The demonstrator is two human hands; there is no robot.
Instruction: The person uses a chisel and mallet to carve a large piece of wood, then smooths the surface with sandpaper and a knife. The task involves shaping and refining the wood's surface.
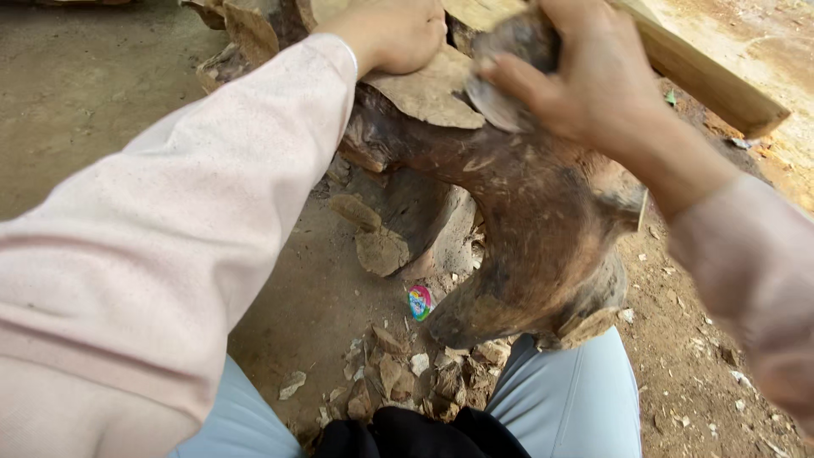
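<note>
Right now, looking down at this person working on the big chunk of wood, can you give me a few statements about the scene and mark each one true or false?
1. The left hand rests on a pale flat flake of bark. True.
2. The large gnarled reddish-brown wood root lies on a metal workbench. False: it sits on bare dirt ground.
3. The right hand is pressed against the top of the root. True.
4. A small round multicoloured sticker-like scrap lies on the ground. True.
5. The ground under the root is free of chips. False: broken wood chips lie there.
</note>
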